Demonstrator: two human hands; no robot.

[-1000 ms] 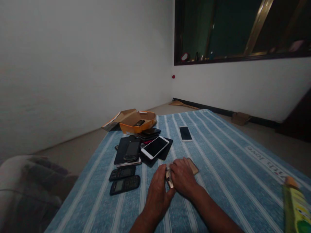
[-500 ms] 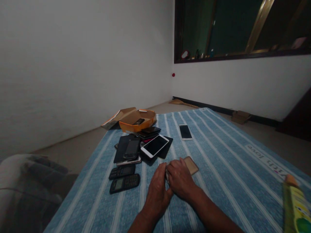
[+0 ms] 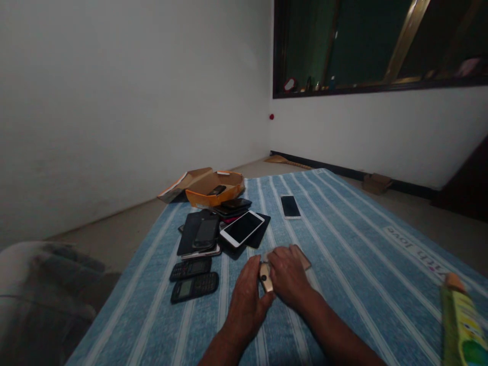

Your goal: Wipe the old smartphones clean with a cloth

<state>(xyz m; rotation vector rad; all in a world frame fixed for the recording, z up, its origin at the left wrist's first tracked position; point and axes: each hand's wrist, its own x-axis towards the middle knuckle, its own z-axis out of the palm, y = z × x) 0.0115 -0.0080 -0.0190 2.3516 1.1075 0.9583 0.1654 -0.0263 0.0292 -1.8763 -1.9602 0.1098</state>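
My left hand (image 3: 247, 292) is closed around the near-left end of a gold phone (image 3: 266, 278). A dark round spot, like a camera lens, shows on that end. Fingers of my right hand (image 3: 287, 274) are curled over the middle, close against the left hand. A flat tan-pink corner (image 3: 302, 255) juts out beyond the right hand; whether it belongs to the phone or to a separate cover, I cannot tell. Left of my hands lie two black keypad phones (image 3: 195, 287). Behind them is a pile of dark phones, with a white-framed phone (image 3: 243, 229) on top.
An open orange cardboard box (image 3: 215, 197) with a small phone inside stands behind the pile. Another white phone (image 3: 290, 207) lies alone farther back. A yellow-green bottle-like item (image 3: 463, 320) lies at the right edge. Blue striped cloth (image 3: 343, 254) covers the surface.
My right hand has shifted slightly right, opening a gap between the hands. The gold end with its dark spot now shows there. Less of the tan corner is visible.
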